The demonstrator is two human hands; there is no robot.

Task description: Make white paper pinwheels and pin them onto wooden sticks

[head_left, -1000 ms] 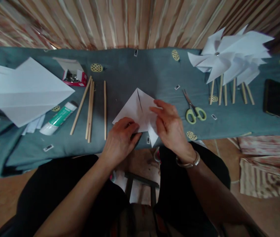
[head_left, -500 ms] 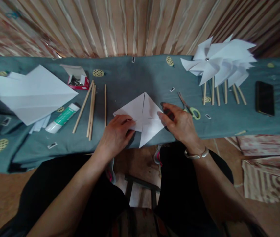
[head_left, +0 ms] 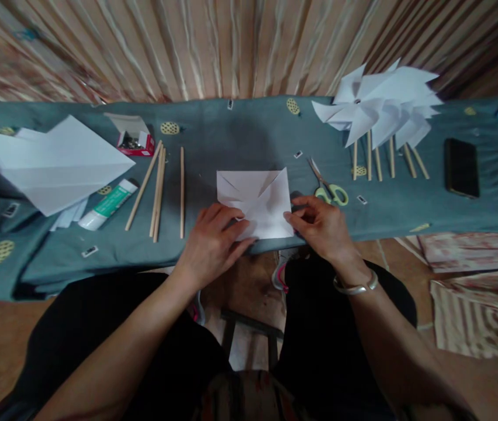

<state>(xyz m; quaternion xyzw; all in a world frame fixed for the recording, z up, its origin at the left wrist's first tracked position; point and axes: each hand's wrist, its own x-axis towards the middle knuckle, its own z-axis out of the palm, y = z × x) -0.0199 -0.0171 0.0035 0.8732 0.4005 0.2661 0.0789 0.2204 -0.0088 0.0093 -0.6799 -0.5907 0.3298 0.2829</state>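
Note:
A square sheet of white paper [head_left: 270,216] with slits cut in from its corners rests near the table's front edge, one side facing me. My left hand [head_left: 216,237] has its fingers curled over the lower left part of the sheet, with the thumb at the near edge. At the right edge, my right hand [head_left: 321,225] holds the paper between bent fingers and thumb; a silver bangle circles that wrist. Green-handled scissors [head_left: 330,190] lie just beyond the right hand. Left of the sheet, a single wooden stick [head_left: 182,193] lies apart from several others [head_left: 156,193].
Finished paper pinwheels [head_left: 376,105] on sticks overlap at the back right, near a black phone [head_left: 462,168]. To the left are paper sheets [head_left: 60,164], a glue tube [head_left: 109,204] and a red box of metal fasteners [head_left: 137,140]. A striped curtain [head_left: 240,47] hangs behind the table.
The paper has turned from a diamond to a square facing me, and its parted cut flaps now lie together. Both hands have shifted slightly with it.

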